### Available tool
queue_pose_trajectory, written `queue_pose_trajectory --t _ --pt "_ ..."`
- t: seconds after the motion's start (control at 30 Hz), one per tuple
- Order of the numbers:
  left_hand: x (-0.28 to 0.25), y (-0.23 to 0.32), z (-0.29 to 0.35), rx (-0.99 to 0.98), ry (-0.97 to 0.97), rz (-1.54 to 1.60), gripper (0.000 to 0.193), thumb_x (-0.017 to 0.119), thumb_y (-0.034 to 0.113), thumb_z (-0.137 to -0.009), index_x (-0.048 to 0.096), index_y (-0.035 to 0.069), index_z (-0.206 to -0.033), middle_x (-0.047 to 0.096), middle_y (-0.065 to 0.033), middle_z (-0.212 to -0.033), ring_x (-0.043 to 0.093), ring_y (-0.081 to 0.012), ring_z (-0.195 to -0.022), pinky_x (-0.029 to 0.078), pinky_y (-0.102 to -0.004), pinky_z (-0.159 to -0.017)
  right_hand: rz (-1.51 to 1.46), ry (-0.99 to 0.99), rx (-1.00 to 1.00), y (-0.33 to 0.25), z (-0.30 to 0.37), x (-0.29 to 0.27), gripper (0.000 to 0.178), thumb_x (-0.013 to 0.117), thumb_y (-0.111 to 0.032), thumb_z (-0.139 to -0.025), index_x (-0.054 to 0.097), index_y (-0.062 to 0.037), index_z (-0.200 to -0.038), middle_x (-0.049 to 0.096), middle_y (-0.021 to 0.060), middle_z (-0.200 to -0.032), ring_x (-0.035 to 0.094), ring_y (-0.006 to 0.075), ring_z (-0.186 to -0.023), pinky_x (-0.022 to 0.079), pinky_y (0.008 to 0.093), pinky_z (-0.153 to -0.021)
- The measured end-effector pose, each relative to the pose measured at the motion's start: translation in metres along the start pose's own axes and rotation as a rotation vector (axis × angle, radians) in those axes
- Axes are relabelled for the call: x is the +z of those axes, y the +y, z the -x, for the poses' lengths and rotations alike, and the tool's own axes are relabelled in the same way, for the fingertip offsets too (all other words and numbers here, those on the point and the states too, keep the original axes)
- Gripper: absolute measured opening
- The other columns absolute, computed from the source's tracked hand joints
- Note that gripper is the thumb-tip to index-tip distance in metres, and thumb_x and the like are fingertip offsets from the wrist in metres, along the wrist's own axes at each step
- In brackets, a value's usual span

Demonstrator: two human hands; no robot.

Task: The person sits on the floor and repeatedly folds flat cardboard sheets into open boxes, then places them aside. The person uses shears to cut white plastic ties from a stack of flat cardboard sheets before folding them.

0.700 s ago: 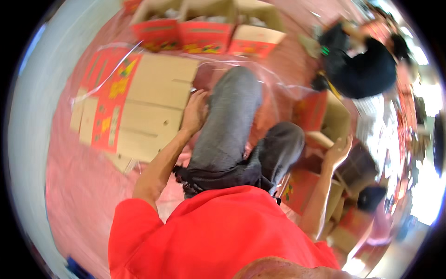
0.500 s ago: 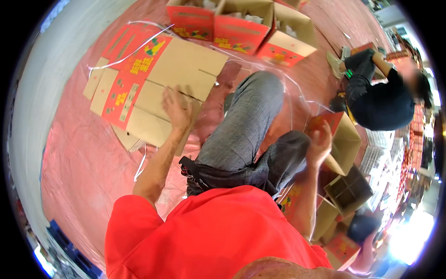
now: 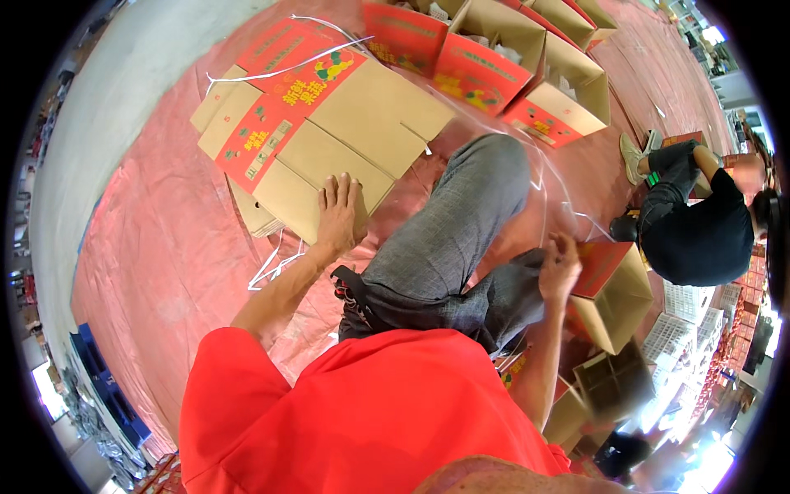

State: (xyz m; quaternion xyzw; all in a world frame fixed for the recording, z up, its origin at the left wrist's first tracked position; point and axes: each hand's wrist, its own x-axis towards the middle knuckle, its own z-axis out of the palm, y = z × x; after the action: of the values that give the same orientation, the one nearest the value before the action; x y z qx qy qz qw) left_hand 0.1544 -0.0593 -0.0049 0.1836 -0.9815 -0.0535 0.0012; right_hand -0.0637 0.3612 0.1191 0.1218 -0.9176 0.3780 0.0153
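My left hand (image 3: pixel 339 212) lies with its fingers stretched out on the near end of a stack of flattened cartons (image 3: pixel 362 107), brown with red printed panels. A white strap (image 3: pixel 304 59) runs loosely over the far left of the stack, and more white strap (image 3: pixel 276 265) lies by its near edge. My right hand (image 3: pixel 559 267) is raised beside my right knee, its fingers curled in, and I see nothing held in it. Just right of that hand stands an open red and brown carton (image 3: pixel 613 300), which it seems not to touch.
Several open red cartons (image 3: pixel 481 74) stand at the far side, some with whitish contents. A person in dark clothes (image 3: pixel 695 218) crouches at the right. White plastic crates (image 3: pixel 687 309) are near them. Loose strap (image 3: pixel 568 206) trails across the red floor sheet (image 3: pixel 156 272).
The view has swung, so the surroundings sit further right and lower. My left hand has shifted nearer the carton stack's near edge. The fingers of my right hand have curled in.
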Motion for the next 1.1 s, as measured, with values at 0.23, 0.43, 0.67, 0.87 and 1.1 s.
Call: queue_pose_trajectory --t 0.23,0.43,0.67,0.87,1.1 --pt "-0.028 -0.005 0.013 0.086 -0.001 0.002 0.077 0.069 0.012 -0.089 0.038 -0.011 -0.155 0.039 -0.0292 -0.163 0.034 -0.0546 -0.151 0.029 -0.0636 -0.125 0.006 0.027 -0.012 0.004 0.012 0.003 0.026 0.067 -0.015 -0.104 0.070 0.0014 -0.124 0.080 0.0175 -0.112 0.078 0.0334 -0.104 0.059 0.0419 -0.094" --pt "-0.129 -0.024 0.000 0.223 0.166 0.005 0.051 0.050 0.001 -0.097 0.051 -0.011 -0.146 0.057 -0.0327 -0.145 0.053 -0.0501 -0.137 0.042 -0.0556 -0.119 0.119 -0.001 0.049 -0.004 0.011 0.007 0.026 0.071 -0.021 -0.096 0.072 -0.0056 -0.117 0.077 0.0227 -0.110 0.076 0.0412 -0.102 0.059 0.0493 -0.088" --pt "-0.392 0.022 -0.103 0.095 0.028 0.205 0.041 0.047 0.007 -0.108 0.059 -0.005 -0.146 0.069 -0.0242 -0.121 0.065 -0.0404 -0.122 0.050 -0.0425 -0.103 0.159 0.018 0.016 0.012 0.000 0.014 0.030 0.066 -0.024 -0.097 0.071 -0.0012 -0.115 0.078 0.0220 -0.106 0.075 0.0420 -0.100 0.057 0.0513 -0.092" --pt "-0.468 0.051 -0.139 0.665 0.176 0.350 0.043 0.053 0.006 -0.108 0.057 0.003 -0.150 0.064 -0.0139 -0.134 0.060 -0.0264 -0.133 0.044 -0.0371 -0.114 0.150 -0.002 0.044 0.012 0.010 0.004 0.031 0.068 -0.024 -0.098 0.070 -0.0017 -0.118 0.079 0.0215 -0.108 0.076 0.0411 -0.101 0.059 0.0495 -0.091" --pt "-0.526 0.164 -0.190 1.055 0.000 0.000 0.040 0.060 0.000 -0.100 0.064 0.001 -0.139 0.067 -0.0160 -0.139 0.060 -0.0322 -0.134 0.044 -0.0407 -0.119 -0.214 0.236 0.037 0.043 0.002 -0.012 0.031 0.068 -0.019 -0.096 0.071 -0.0015 -0.122 0.078 0.0240 -0.110 0.077 0.0361 -0.103 0.060 0.0450 -0.088"
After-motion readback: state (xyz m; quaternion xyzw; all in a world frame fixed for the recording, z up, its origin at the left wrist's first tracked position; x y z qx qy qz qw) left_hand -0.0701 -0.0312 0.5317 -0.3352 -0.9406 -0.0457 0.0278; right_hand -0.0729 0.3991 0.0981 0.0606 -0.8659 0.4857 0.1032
